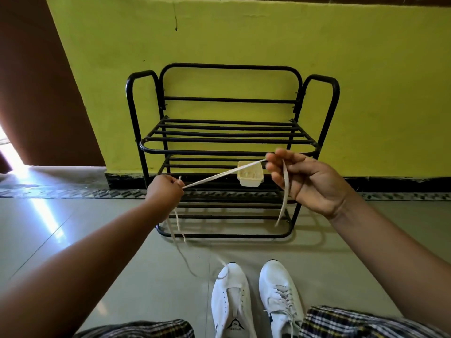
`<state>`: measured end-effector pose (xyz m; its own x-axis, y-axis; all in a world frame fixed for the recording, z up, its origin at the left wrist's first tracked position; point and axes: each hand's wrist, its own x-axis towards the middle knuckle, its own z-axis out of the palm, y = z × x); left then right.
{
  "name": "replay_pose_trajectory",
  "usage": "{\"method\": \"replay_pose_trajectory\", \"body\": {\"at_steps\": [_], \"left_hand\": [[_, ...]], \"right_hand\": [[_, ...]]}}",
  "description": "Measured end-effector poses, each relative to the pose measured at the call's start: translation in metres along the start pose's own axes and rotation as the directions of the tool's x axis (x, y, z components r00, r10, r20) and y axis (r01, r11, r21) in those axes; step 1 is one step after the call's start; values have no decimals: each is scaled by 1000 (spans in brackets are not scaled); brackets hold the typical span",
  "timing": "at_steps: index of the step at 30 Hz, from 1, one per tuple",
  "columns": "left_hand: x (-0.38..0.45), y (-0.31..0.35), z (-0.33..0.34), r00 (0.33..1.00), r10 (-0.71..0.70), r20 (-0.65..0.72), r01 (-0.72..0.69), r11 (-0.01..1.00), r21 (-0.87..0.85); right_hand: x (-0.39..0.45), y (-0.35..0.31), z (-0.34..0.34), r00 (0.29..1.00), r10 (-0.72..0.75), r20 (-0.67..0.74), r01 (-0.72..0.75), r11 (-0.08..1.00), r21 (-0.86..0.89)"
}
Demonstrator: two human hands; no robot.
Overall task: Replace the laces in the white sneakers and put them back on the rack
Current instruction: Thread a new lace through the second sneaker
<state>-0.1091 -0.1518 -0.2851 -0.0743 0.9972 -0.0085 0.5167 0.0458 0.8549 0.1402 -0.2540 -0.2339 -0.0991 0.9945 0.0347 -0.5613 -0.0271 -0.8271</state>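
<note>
Before the yellow wall, lace (223,174) taut between pinching left hand (164,191) and right hand (308,183).

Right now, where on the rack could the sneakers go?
The rack's top shelf is bare. The middle shelf has room left of the tub. The bottom shelf looks bare. Both hands hold a lace stretched across the middle shelf.

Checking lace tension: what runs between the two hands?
A white lace stretched taut from left hand to right hand, in the head view.
</note>
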Motion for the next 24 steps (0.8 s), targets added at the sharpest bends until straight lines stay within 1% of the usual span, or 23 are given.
{"method": "replay_pose_trajectory", "body": {"at_steps": [2, 3, 4, 5, 6, 8, 9, 10, 12, 15, 16, 17, 18, 20, 21, 22, 24], "left_hand": [[0, -3, 4, 999, 21, 31, -25, 992, 123], [0, -4, 6, 998, 32, 53, -41, 983, 178], [-1, -5, 7, 996, 35, 81, -52, 972, 227], [-1, -6, 8, 993, 38, 112, -68, 957, 281], [-1, -8, 9, 989, 44, 142, -90, 937, 337], [0, -12, 10, 977, 42, 210, -137, 877, 460], [0, -13, 10, 971, 41, 234, -163, 833, 529], [0, -15, 10, 967, 40, 252, -181, 803, 567], [0, -17, 11, 951, 31, 308, -220, 767, 602], [-7, -12, 16, 914, 23, 404, -289, 736, 612], [-10, -11, 18, 906, 38, 422, -303, 756, 580], [-14, -7, 19, 900, 53, 433, -299, 797, 525], [-18, -3, 21, 900, 83, 429, -286, 853, 436], [-26, 12, 23, 914, 166, 371, -242, 956, 168], [-30, 21, 24, 924, 199, 325, -213, 977, 8], [-34, 32, 24, 932, 215, 291, -178, 973, -150], [-43, 53, 24, 934, 213, 286, -79, 906, -416]], "right_hand": [[3, -1, 9, 997, -53, 55, 51, 998, 44], [4, 0, 13, 996, -83, 43, 82, 996, 31], [5, 2, 15, 993, -122, 3, 122, 993, -6], [6, 3, 15, 984, -172, -56, 168, 983, -74], [7, 5, 13, 966, -231, -114, 208, 961, -180], [9, 7, 8, 918, -356, -177, 255, 869, -425], [9, 7, 6, 893, -406, -195, 265, 824, -502], [10, 8, 5, 872, -440, -216, 271, 800, -536], [10, 7, 6, 834, -476, -278, 288, 806, -517], [12, 6, 8, 773, -477, -418, 274, 845, -459], [12, 5, 7, 757, -477, -447, 255, 845, -469], [12, 5, 6, 755, -475, -452, 232, 839, -493], [12, 6, 5, 769, -467, -437, 210, 830, -517], [8, 9, 7, 820, -439, -368, 163, 795, -585], [7, 12, 9, 845, -426, -323, 139, 759, -636], [6, 16, 11, 866, -417, -276, 125, 714, -689], [7, 23, 15, 894, -411, -178, 134, 625, -769]]}}
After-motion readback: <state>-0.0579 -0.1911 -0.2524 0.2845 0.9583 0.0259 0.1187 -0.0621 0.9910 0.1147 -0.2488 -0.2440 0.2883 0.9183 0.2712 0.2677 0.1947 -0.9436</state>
